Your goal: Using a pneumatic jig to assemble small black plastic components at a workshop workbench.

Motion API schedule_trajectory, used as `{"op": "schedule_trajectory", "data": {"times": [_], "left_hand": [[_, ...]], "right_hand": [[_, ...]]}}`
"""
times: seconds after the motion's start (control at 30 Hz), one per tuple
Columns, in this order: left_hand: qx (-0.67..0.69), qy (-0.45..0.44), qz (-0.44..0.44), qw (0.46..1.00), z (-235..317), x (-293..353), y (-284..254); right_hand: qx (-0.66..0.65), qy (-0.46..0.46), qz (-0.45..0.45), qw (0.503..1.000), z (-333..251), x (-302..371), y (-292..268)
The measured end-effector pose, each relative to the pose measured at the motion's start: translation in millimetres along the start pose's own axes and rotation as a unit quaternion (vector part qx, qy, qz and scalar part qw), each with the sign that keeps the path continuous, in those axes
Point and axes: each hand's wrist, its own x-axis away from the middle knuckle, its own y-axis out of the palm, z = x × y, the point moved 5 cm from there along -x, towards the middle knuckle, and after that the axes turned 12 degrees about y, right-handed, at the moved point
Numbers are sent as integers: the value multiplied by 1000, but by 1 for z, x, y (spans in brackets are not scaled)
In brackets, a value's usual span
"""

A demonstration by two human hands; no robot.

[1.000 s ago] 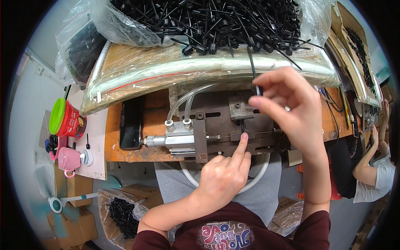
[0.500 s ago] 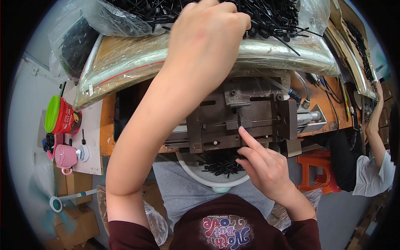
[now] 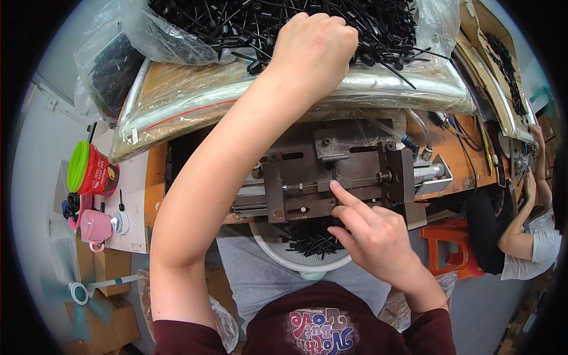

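Note:
My left hand (image 3: pixel 316 50) is closed, knuckles up, over a heap of black plastic pieces with thin stems (image 3: pixel 236 26), which resemble cable ties. Its fingertips are hidden, so whatever they hold does not show. My right hand (image 3: pixel 373 236) holds nothing; its index finger is stretched out and the others are loosely bent. That fingertip touches the small grey block (image 3: pixel 325 186) in the middle of a dark metal fixture (image 3: pixel 275 198). Below the fixture, a pale round basket (image 3: pixel 269 248) on my lap contains more of the black pieces.
The heap lies on a plastic-wrapped tray (image 3: pixel 195 97) above the fixture. At the right are an air cylinder (image 3: pixel 429 172), hoses and an orange stool (image 3: pixel 438 242). A red tub (image 3: pixel 102 173) and pink cup (image 3: pixel 96 226) stand left. A co-worker's arm (image 3: pixel 516 228) works far right.
My left hand has drawn back slightly toward me over the heap and is closed in a fist shape. My right index finger stays at the block. The whole view has shifted a little.

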Motion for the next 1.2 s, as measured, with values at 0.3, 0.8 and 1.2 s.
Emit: {"op": "schedule_trajectory", "data": {"times": [0.3, 0.8, 1.2], "left_hand": [[303, -114, 55, 945, 76, 62, -101], [240, -125, -141, 952, 168, 138, -75], [167, -121, -199, 958, 167, 127, -65]], "right_hand": [[-19, 23, 313, 949, 43, -70, -87], [150, 110, 132, 974, 88, -147, -111], [-95, -6, 119, 988, 43, -72, -93]]}}
